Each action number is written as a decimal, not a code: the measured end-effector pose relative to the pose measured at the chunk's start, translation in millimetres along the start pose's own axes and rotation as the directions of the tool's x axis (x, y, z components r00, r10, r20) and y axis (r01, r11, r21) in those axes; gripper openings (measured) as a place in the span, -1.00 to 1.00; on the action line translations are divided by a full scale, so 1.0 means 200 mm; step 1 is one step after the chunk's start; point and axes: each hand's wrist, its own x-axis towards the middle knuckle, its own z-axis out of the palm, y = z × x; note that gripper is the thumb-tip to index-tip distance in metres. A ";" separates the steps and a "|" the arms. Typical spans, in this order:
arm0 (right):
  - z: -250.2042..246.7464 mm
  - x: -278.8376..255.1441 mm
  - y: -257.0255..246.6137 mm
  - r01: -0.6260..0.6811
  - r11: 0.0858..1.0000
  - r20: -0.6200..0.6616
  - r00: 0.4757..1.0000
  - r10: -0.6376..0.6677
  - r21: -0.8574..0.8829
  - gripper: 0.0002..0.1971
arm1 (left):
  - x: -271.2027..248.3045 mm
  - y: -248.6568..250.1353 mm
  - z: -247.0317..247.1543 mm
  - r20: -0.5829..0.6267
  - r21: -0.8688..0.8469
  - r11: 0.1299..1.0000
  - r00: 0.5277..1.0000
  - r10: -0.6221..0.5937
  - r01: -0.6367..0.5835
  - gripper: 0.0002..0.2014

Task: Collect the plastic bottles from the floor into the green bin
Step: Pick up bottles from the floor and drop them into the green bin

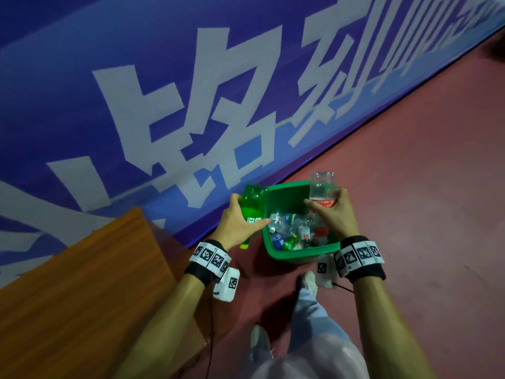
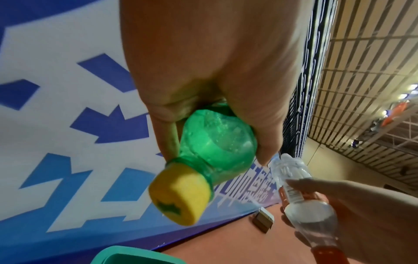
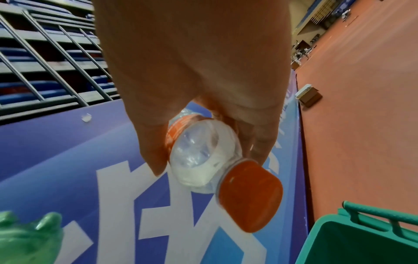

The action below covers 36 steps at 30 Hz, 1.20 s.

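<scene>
The green bin [image 1: 300, 255] stands on the red floor by the wall and holds several plastic bottles. My left hand [image 1: 239, 224] grips a green bottle [image 1: 251, 209] with a yellow cap [image 2: 181, 194], held cap toward me at the bin's left rim. My right hand [image 1: 332, 214] grips a clear bottle [image 1: 321, 187] with a red label and an orange cap [image 3: 250, 195], over the bin's right side. The bin's rim [image 3: 371, 214] shows low in the right wrist view, and a corner of the bin [image 2: 135, 255] shows in the left wrist view.
A blue banner wall [image 1: 164, 105] with white lettering runs behind the bin. A wooden board [image 1: 82, 283] lies at my left. My feet [image 1: 310, 280] stand just before the bin. A small box [image 3: 308, 95] sits on the floor by the wall, farther along.
</scene>
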 end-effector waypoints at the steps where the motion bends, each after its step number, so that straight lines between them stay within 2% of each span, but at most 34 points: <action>1: 0.01 0.08 0.01 -0.006 1.000 0.002 1.000 0.006 -0.023 -0.34 | 0.07 0.01 0.03 0.020 0.000 1.000 1.000 -0.012 0.012 -0.29; 7: 0.07 0.67 0.21 -0.046 0.969 0.119 0.990 0.077 -0.244 -0.36 | 0.53 0.02 0.19 0.128 0.079 0.989 0.983 -0.132 0.122 -0.42; 11: 0.13 0.93 0.44 -0.163 0.924 0.163 0.959 0.230 -0.345 -0.25 | 0.77 0.03 0.29 0.165 0.129 0.967 0.957 -0.241 0.221 -0.16; 14: 0.16 1.06 0.62 -0.228 0.882 0.194 0.924 0.329 -0.412 -0.28 | 0.89 0.04 0.38 0.140 0.123 0.949 0.941 -0.307 0.291 -0.14; 17: 0.16 1.19 0.76 -0.272 0.823 0.221 0.878 0.424 -0.498 -0.29 | 0.95 0.02 0.47 0.127 0.119 0.927 0.920 -0.370 0.356 0.06; 19: 0.15 1.27 0.82 -0.300 0.787 0.211 0.857 0.471 -0.538 -0.28 | 0.97 -0.02 0.53 0.130 0.125 0.901 0.893 -0.430 0.416 0.11; 21: 0.15 1.36 0.91 -0.326 0.726 0.192 0.826 0.531 -0.606 -0.19 | 0.99 -0.08 0.59 0.143 0.168 0.867 0.859 -0.492 0.468 0.01; 23: 0.15 1.44 0.97 -0.346 0.662 0.196 0.774 0.602 -0.665 -0.10 | 1.02 -0.12 0.62 0.154 0.199 0.861 0.852 -0.500 0.469 -0.18; 25: 0.15 1.50 0.98 -0.330 0.653 0.225 0.755 0.616 -0.682 -0.20 | 1.06 -0.15 0.66 0.188 0.219 0.856 0.840 -0.509 0.469 -0.30; 27: 0.16 1.51 0.90 -0.304 0.694 0.248 0.779 0.575 -0.653 -0.34 | 1.11 -0.17 0.72 0.222 0.246 0.845 0.821 -0.526 0.475 -0.25; 30: 0.16 1.50 0.78 -0.306 0.791 0.240 0.840 0.486 -0.530 -0.38 | 1.21 -0.21 0.85 0.271 0.252 0.838 0.796 -0.541 0.484 0.09; 33: 0.12 1.49 0.70 -0.326 0.878 0.200 0.890 0.411 -0.351 -0.44 | 1.28 -0.24 0.99 0.285 0.290 0.830 0.785 -0.550 0.476 0.13; 36: 0.05 1.44 0.65 -0.366 0.910 0.096 0.916 0.389 -0.192 -0.54 | 1.32 -0.24 1.05 0.244 0.357 0.812 0.794 -0.557 0.461 0.07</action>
